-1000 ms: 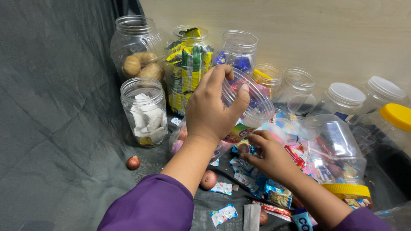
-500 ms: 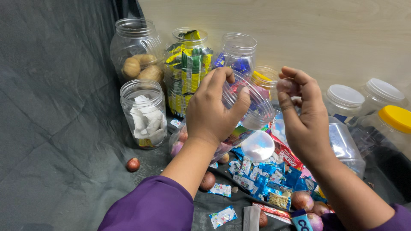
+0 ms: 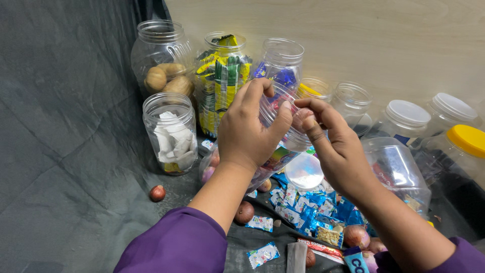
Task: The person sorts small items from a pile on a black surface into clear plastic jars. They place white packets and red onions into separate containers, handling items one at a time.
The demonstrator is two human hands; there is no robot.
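Left hand (image 3: 247, 134) grip wrapped round tilted clear jar (image 3: 283, 136); right hand (image 3: 336, 146) grip pinching small onion (image 3: 301, 120) at jar mouth.

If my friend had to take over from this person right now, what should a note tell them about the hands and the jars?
Left hand: grips a tilted clear jar, mouth toward the right hand.
Right hand: fingertips pinch a small pinkish round thing right at the jar's mouth.
Done: the tilted jar already holds a few items; a jar of brown round things, a jar of white pieces and a jar of yellow-green packets stand behind.
Left: blue sachets and small onions lie loose on the dark cloth.
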